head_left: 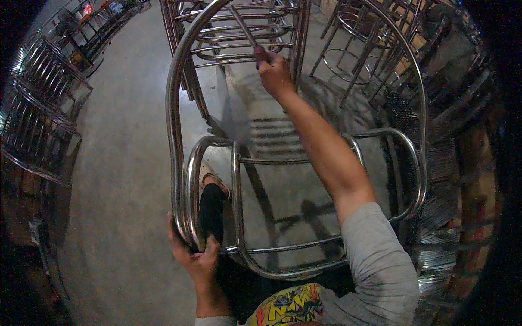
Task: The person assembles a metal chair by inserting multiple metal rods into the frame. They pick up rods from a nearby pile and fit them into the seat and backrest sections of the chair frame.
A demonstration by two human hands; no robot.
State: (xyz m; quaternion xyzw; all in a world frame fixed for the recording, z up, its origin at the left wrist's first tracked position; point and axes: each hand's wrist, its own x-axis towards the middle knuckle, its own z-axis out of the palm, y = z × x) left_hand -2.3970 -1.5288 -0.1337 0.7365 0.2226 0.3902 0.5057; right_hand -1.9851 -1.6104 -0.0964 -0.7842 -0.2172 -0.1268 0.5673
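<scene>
Barred metal frames (44, 108) line the left edge of the floor (125, 163); stools (360, 70) stand toward its far right corner. The right forearm (326, 144) crosses before the tube frame (173, 108). The left hand (198, 261) wraps its lower left corner; the right hand (276, 77) clenches a rod (243, 26). The floor is grey.

One wide head-worn fisheye view, steeply downward, from close above both hands (198, 259).

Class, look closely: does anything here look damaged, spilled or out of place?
Nothing clearly stands out. The tubular metal frame looks unbroken, with the left hand gripping it; the right hand holds a rod-like tool. Dark stripes on the floor look like shadows, not spills.
</scene>
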